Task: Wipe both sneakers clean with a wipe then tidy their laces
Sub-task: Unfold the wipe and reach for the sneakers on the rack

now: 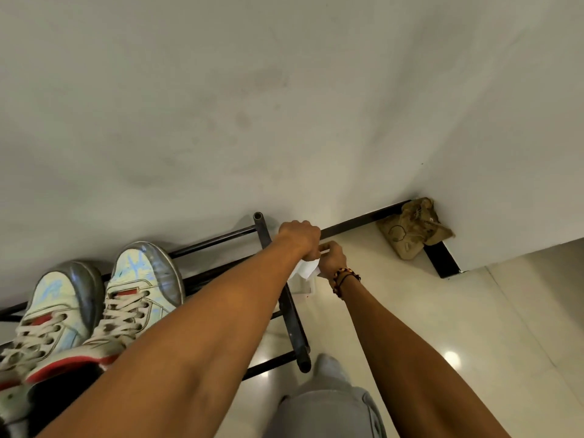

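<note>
Your left hand (300,237) and right hand (331,259) meet just past the end of the shoe rack (292,314), low by the wall. Both are curled around a white wipe (306,269): left fingers closed over its top, right fingers pinching it from the other side, the sheet hanging crumpled and soft between them. Under it sits a white box-like thing on the floor, mostly hidden by your hands (cannot tell what it is). A beaded bracelet (343,279) rings your right wrist.

Room: open glossy tile (474,311) lies to the right of your hands; the wall (221,121) closes the far side, its black skirting strip running to a corner. The rack's dark metal end post stands touching distance left of your left hand.

The sneakers (104,308) rest side by side on the rack's thin black bars, well left of your hands, toes toward the wall. Pale uppers with light blue markings, dull grey toe caps, red trim, off-white laces threaded and loose-looking, scuffed.

A crumpled tan cloth-like bundle (414,227) sits in the far corner. Your grey trouser leg (328,403) shows below
</note>
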